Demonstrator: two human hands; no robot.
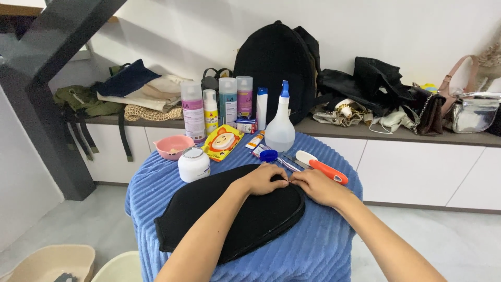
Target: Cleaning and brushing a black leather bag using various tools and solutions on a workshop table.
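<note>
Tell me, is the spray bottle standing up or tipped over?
Upright: the spray bottle stands on the blue cloth, nozzle on top.

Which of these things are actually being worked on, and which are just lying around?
In hand:
black pouch
left hand
right hand

Lying about:
spray bottle
white jar
pink bowl
orange-handled brush
black backpack

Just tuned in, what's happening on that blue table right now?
A person has both hands at the far edge of a flat black pouch lying on the blue-covered table. The left hand and right hand meet fingertip to fingertip there, pinching its rim. Bottles, a spray bottle and an orange-handled brush stand behind.
</note>
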